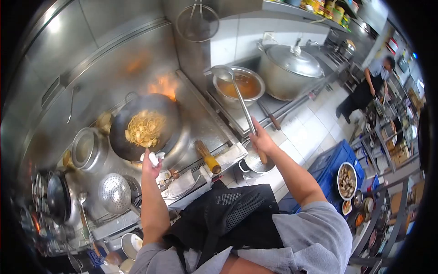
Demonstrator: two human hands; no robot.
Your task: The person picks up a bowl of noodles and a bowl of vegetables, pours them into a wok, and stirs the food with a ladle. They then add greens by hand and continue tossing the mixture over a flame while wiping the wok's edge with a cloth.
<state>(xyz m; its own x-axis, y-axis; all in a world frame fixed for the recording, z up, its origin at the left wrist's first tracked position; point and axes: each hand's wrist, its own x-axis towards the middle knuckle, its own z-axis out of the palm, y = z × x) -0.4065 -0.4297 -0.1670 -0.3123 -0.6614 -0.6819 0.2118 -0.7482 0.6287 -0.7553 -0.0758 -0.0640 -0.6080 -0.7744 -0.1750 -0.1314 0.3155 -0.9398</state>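
My left hand is closed on a white cloth at the near rim of a dark wok. Noodles lie in the wok, and flames rise behind its far edge. Out to the right, my right hand grips a long-handled ladle by its shaft, above the wooden end. The ladle's round head overlaps the left rim of a metal bowl of orange-brown liquid in this view.
A large lidded pot stands beyond the bowl. A yellow-handled brush lies near the stove's front edge. A perforated strainer and a metal pot sit left. Blue bins stand right; a person works farther back.
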